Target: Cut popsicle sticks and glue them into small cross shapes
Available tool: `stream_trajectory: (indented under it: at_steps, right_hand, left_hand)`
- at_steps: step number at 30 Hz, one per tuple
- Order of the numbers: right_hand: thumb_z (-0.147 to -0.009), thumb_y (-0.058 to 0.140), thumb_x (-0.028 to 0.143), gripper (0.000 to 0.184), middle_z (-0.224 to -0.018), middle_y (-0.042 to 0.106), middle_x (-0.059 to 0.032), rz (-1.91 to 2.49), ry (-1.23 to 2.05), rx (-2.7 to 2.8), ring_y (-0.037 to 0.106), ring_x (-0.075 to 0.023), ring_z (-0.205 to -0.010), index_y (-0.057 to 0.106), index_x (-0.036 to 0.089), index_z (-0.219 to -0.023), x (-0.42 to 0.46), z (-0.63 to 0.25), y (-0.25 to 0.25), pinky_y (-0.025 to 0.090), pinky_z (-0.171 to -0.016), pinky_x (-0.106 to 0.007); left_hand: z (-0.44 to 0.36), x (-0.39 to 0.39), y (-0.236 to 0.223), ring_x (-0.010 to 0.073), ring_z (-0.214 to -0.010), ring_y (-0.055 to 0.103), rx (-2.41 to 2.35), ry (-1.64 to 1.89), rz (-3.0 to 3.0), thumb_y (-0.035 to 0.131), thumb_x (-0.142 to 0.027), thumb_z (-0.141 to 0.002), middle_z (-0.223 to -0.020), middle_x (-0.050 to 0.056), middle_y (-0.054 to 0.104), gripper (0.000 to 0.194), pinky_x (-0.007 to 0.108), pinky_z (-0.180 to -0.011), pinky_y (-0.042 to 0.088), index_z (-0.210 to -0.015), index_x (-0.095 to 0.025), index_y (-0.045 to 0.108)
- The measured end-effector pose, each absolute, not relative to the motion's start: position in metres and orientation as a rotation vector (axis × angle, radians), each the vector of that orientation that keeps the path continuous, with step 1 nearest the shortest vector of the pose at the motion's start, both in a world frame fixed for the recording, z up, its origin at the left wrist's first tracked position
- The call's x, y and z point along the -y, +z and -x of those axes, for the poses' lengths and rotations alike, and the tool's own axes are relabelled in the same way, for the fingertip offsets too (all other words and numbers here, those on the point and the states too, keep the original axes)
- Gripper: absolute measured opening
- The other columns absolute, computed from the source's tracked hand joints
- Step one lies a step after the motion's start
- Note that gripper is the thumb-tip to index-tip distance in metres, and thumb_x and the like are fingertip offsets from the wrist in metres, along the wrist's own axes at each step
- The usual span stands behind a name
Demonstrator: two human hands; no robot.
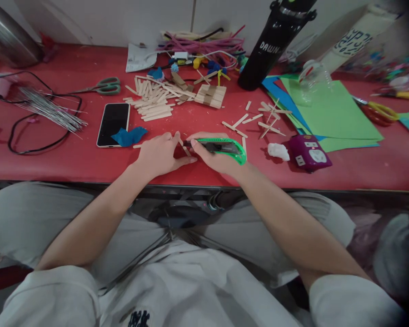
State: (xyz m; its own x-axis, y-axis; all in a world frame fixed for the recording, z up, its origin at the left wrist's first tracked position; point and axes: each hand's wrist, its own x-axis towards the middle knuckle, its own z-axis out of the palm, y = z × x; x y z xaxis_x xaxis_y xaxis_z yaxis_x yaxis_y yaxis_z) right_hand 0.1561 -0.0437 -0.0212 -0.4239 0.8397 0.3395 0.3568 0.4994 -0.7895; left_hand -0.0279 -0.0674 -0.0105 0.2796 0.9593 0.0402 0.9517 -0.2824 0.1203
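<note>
My right hand (214, 152) is wrapped round a green and black box cutter (230, 147), its front end pointing left. Just left of it, my left hand (162, 154) rests on the red tabletop, its fingertips and thumb pressing on a thin wooden craft stick (184, 147). The cutter's tip is close to that stick; whether the blade touches it I cannot tell. Another stick (137, 146) pokes out behind my left hand. Beyond my hands lies a pile of craft sticks (153, 97), with a bundle of sticks (209, 95) beside it.
Left are a phone (113, 125) with blue scrap (129, 136) on it, scissors (105, 86) and metal wires (51, 111). Right are loose joined sticks (272, 118), a purple socket block (310, 152), coloured paper (337, 109) and a tall black bottle (271, 45).
</note>
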Motion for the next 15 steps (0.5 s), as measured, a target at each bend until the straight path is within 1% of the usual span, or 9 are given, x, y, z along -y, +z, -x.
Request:
stream_trajectory:
  at_steps: [4, 7, 10, 15]
  right_hand:
    - [-0.092, 0.052, 0.034, 0.024, -0.08, 0.072, -0.0028, 0.951, 0.723, 2.091, 0.067, -0.0176, -0.075, 0.066, 0.021, -0.077, 0.037, -0.152, -0.017, 0.054, -0.072, -0.03]
    - [-0.092, 0.05, 0.032, 0.027, -0.077, 0.07, -0.003, 0.945, 0.647, 2.148, 0.066, -0.0176, -0.076, 0.066, 0.019, -0.075, 0.034, -0.15, -0.014, 0.052, -0.073, -0.03]
    - [-0.091, 0.05, 0.03, 0.025, -0.075, 0.07, -0.0031, 0.953, 0.659, 2.154, 0.065, -0.0168, -0.071, 0.067, 0.019, -0.075, 0.032, -0.151, -0.012, 0.053, -0.07, -0.03]
    - [-0.089, 0.053, 0.028, 0.02, -0.07, 0.069, -0.0019, 0.893, 0.717, 2.142, 0.063, -0.0146, -0.06, 0.067, 0.021, -0.076, 0.03, -0.156, -0.014, 0.053, -0.061, -0.028]
  left_hand:
    - [0.026, 0.068, -0.008, 0.0325, -0.112, 0.063, -1.859, 0.143, -2.425, 0.043, -0.076, -0.085, -0.119, 0.015, 0.066, 0.08, 0.036, -0.08, 0.049, -0.139, -0.017, 0.052]
    - [0.024, 0.067, -0.007, 0.033, -0.109, 0.065, -1.864, 0.127, -2.416, 0.047, -0.074, -0.084, -0.116, 0.014, 0.067, 0.075, 0.037, -0.077, 0.05, -0.134, -0.018, 0.056]
    - [0.023, 0.067, -0.005, 0.0337, -0.105, 0.066, -1.871, 0.118, -2.409, 0.049, -0.075, -0.082, -0.113, 0.014, 0.068, 0.074, 0.037, -0.075, 0.051, -0.129, -0.018, 0.059]
    - [0.021, 0.068, -0.001, 0.0354, -0.109, 0.065, -1.89, 0.068, -2.361, 0.052, -0.073, -0.081, -0.12, 0.016, 0.067, 0.081, 0.041, -0.08, 0.052, -0.138, -0.015, 0.052]
